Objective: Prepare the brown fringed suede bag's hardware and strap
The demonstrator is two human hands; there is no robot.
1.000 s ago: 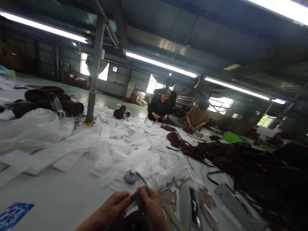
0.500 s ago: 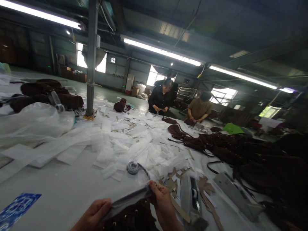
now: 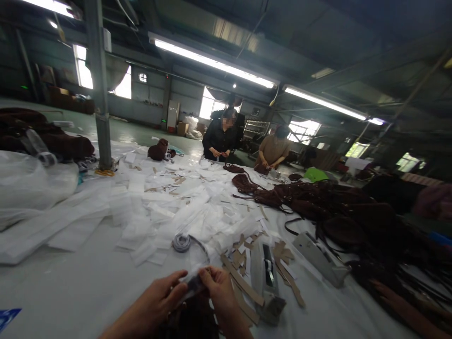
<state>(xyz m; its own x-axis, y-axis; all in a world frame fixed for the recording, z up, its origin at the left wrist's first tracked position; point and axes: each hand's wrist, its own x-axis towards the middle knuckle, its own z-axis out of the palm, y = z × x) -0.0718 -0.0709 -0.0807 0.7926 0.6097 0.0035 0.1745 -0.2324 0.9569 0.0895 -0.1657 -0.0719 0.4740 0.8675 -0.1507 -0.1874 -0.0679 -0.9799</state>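
At the bottom of the view my left hand (image 3: 160, 297) and my right hand (image 3: 218, 291) meet over a small grey strip (image 3: 194, 283). Both pinch it between thumb and fingers, close together. Under my hands lies a dark brown bag (image 3: 192, 320) with small metal studs. Just beyond my fingers a grey coiled tape roll (image 3: 181, 242) rests on the white table (image 3: 70, 282), among white paper strips (image 3: 183, 212).
Brown cardboard strips (image 3: 243, 282) and a grey metal tool (image 3: 268, 278) lie right of my hands. A heap of dark brown bags (image 3: 335, 212) fills the right side. Two people (image 3: 222, 139) work at the far end. A steel post (image 3: 99, 94) and clear plastic sheeting (image 3: 31, 183) stand left.
My hands had pulled the grey strip out wide half a second ago; now they have come back together, pinching it short. The camera has swung to the right.
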